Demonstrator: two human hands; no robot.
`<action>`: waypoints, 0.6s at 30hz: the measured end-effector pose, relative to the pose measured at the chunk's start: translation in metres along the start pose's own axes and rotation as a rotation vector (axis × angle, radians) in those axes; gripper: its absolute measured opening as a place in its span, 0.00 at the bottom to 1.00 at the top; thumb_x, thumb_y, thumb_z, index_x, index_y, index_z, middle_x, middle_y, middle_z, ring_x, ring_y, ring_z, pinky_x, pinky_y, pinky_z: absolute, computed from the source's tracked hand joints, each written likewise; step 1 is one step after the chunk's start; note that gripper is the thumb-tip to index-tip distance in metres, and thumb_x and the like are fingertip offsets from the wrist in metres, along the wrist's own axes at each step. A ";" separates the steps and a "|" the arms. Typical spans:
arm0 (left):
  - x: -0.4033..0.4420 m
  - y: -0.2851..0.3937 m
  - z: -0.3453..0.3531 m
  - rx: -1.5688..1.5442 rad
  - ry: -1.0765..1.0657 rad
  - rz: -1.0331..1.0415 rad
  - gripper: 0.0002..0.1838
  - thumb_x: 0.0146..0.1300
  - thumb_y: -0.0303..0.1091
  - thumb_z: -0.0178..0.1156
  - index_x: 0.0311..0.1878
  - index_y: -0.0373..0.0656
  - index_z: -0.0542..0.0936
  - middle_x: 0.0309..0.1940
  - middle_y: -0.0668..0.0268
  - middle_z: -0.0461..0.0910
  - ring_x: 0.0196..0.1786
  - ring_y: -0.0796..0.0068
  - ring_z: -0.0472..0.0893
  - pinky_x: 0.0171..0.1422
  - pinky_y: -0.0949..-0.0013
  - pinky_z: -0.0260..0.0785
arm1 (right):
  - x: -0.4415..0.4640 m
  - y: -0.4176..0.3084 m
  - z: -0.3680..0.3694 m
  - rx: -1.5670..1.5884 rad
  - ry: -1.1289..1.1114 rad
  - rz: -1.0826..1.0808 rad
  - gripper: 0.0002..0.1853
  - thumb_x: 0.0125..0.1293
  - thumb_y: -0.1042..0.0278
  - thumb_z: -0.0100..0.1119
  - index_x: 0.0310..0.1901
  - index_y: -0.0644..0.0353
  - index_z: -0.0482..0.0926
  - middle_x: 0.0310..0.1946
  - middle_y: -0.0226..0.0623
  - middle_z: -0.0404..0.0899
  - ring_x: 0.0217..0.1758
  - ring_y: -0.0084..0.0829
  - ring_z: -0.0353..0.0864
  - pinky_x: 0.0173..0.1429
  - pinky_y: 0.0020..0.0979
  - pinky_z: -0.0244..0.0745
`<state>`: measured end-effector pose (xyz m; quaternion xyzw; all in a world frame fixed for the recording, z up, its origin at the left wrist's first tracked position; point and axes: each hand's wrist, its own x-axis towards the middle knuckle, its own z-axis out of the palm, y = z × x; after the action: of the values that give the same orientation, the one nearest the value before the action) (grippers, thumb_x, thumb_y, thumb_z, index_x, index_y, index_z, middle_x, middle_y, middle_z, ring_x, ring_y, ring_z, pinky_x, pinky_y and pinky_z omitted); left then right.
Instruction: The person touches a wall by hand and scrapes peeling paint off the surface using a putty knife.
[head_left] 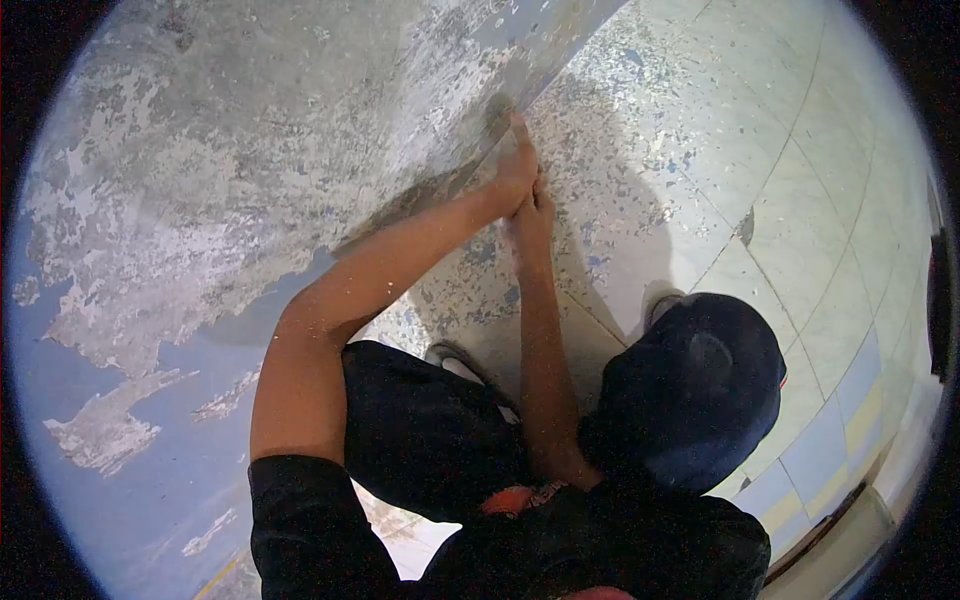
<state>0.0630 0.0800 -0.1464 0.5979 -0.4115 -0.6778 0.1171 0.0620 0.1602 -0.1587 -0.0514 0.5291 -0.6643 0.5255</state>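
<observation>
Both hands are together at the base of a wall (250, 150) whose blue paint is partly gone, showing grey patches. My left hand (516, 172) is at the wall's lower edge, its fingers pointing along it. Just below it, my right hand (531, 215) touches it, fingers bent. Whatever the hands grip is too small or hidden to make out. Paint flakes (600, 150) lie on the floor around them.
Pale floor tiles (780, 210) stretch to the right, with bluish and yellowish tiles (820, 450) at the lower right. My bent knees and shoes are below the hands. A dark object stands at the far right edge.
</observation>
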 end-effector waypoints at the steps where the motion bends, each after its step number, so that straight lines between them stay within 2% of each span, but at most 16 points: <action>1: 0.004 -0.010 0.005 -0.077 -0.002 -0.015 0.42 0.59 0.73 0.31 0.22 0.36 0.70 0.16 0.62 0.66 0.21 0.70 0.67 0.28 0.63 0.61 | 0.002 0.020 -0.009 0.065 0.015 -0.074 0.21 0.69 0.65 0.43 0.60 0.67 0.66 0.52 0.42 0.72 0.51 0.32 0.73 0.52 0.30 0.68; 2: 0.012 -0.023 0.005 -0.088 -0.016 -0.013 0.42 0.59 0.73 0.31 0.22 0.36 0.70 0.16 0.62 0.66 0.21 0.70 0.67 0.28 0.63 0.61 | 0.005 0.037 -0.017 0.126 0.027 -0.147 0.21 0.69 0.65 0.42 0.60 0.67 0.65 0.52 0.42 0.73 0.51 0.32 0.73 0.52 0.30 0.68; 3: 0.019 -0.036 0.001 -0.020 0.083 0.018 0.41 0.59 0.72 0.32 0.23 0.37 0.69 0.17 0.63 0.66 0.21 0.71 0.66 0.28 0.63 0.61 | 0.010 0.057 -0.021 0.110 0.029 -0.154 0.21 0.69 0.65 0.42 0.60 0.67 0.65 0.52 0.42 0.73 0.51 0.32 0.73 0.52 0.30 0.68; 4: 0.026 -0.049 -0.004 0.045 0.187 0.045 0.39 0.60 0.71 0.33 0.23 0.38 0.68 0.18 0.63 0.65 0.21 0.72 0.66 0.27 0.64 0.61 | 0.013 0.079 -0.019 0.060 0.078 -0.225 0.20 0.69 0.61 0.44 0.57 0.66 0.68 0.40 0.34 0.73 0.38 0.25 0.72 0.39 0.26 0.66; 5: 0.022 -0.054 -0.010 0.030 0.187 0.038 0.39 0.60 0.71 0.33 0.23 0.38 0.68 0.18 0.63 0.65 0.21 0.72 0.66 0.27 0.64 0.61 | 0.009 0.088 -0.016 0.014 0.125 -0.292 0.19 0.69 0.58 0.45 0.54 0.64 0.71 0.29 0.26 0.74 0.25 0.17 0.70 0.26 0.22 0.64; 6: 0.014 -0.058 -0.019 0.039 0.160 0.055 0.39 0.60 0.71 0.33 0.25 0.37 0.68 0.19 0.63 0.66 0.22 0.72 0.66 0.28 0.64 0.61 | 0.002 0.093 -0.016 0.004 0.120 -0.284 0.19 0.69 0.58 0.45 0.54 0.64 0.71 0.29 0.26 0.74 0.25 0.17 0.70 0.26 0.22 0.64; 8: 0.002 -0.071 -0.037 0.058 0.141 0.070 0.39 0.61 0.71 0.33 0.27 0.37 0.69 0.21 0.62 0.67 0.23 0.72 0.67 0.29 0.63 0.62 | -0.018 0.101 -0.012 -0.095 0.025 0.023 0.15 0.70 0.60 0.44 0.47 0.64 0.72 0.26 0.25 0.72 0.23 0.15 0.69 0.23 0.22 0.64; 10: -0.001 -0.093 -0.051 0.204 0.151 0.075 0.39 0.60 0.71 0.32 0.30 0.37 0.69 0.23 0.62 0.69 0.26 0.72 0.69 0.32 0.62 0.63 | -0.030 0.137 -0.012 -0.113 0.011 -0.020 0.14 0.71 0.60 0.43 0.45 0.63 0.72 0.26 0.25 0.72 0.22 0.16 0.69 0.23 0.22 0.64; 12: -0.021 -0.099 -0.062 0.216 0.217 0.088 0.39 0.60 0.72 0.32 0.29 0.38 0.69 0.22 0.62 0.69 0.26 0.72 0.69 0.31 0.63 0.63 | -0.047 0.156 -0.006 -0.129 -0.006 -0.066 0.14 0.71 0.60 0.43 0.43 0.62 0.72 0.26 0.25 0.72 0.22 0.16 0.69 0.22 0.23 0.65; 14: -0.045 -0.100 -0.074 0.234 0.279 0.096 0.39 0.60 0.72 0.31 0.28 0.38 0.69 0.21 0.62 0.69 0.26 0.72 0.70 0.31 0.63 0.62 | -0.069 0.162 0.004 0.180 -0.092 -0.059 0.15 0.71 0.61 0.44 0.48 0.64 0.71 0.29 0.26 0.73 0.25 0.15 0.70 0.24 0.21 0.65; 15: -0.058 -0.097 -0.080 0.184 0.303 0.022 0.39 0.59 0.73 0.31 0.26 0.39 0.68 0.20 0.63 0.69 0.26 0.72 0.70 0.31 0.63 0.62 | -0.080 0.162 0.011 0.186 -0.092 -0.055 0.15 0.71 0.61 0.44 0.48 0.64 0.71 0.29 0.26 0.73 0.25 0.15 0.70 0.24 0.21 0.65; 17: -0.064 -0.101 -0.095 0.140 0.328 -0.054 0.39 0.59 0.73 0.31 0.25 0.40 0.68 0.20 0.63 0.68 0.26 0.72 0.70 0.32 0.63 0.62 | -0.096 0.158 0.023 0.157 -0.061 -0.046 0.21 0.70 0.57 0.43 0.49 0.69 0.72 0.31 0.32 0.76 0.32 0.22 0.71 0.35 0.25 0.65; 18: -0.062 -0.108 -0.103 0.114 0.342 -0.048 0.40 0.58 0.74 0.31 0.24 0.40 0.68 0.19 0.63 0.68 0.26 0.71 0.70 0.32 0.64 0.62 | -0.097 0.157 0.025 0.162 -0.060 -0.045 0.21 0.70 0.57 0.43 0.49 0.69 0.72 0.31 0.32 0.76 0.32 0.22 0.71 0.35 0.25 0.65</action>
<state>0.2086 0.1457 -0.1722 0.7198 -0.4090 -0.5444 0.1353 0.2214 0.2347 -0.2196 -0.0405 0.4563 -0.7147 0.5286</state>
